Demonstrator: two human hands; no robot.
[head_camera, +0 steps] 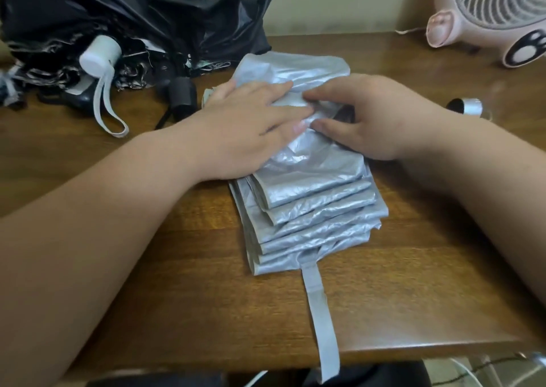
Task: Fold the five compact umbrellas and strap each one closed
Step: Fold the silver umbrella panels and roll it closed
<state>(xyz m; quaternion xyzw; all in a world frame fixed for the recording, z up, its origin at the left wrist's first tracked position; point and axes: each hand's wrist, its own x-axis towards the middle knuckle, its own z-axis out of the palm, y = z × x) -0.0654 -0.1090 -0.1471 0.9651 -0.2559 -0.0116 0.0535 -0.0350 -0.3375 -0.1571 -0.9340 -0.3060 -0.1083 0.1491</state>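
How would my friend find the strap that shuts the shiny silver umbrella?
Look at the wooden table, then at the silver umbrella lying pleated in its middle. From the umbrella's near end a long strap runs toward the table's front edge and hangs over it. It is one flat grey band, unlike the loop on the white handle at the far left.

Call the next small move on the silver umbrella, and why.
Probably roll the stacked pleats into a tight bundle. The silver umbrella has its pleats lying flat, the left hand and right hand both rest on its upper half, and its strap trails loose toward the table edge, unfastened.
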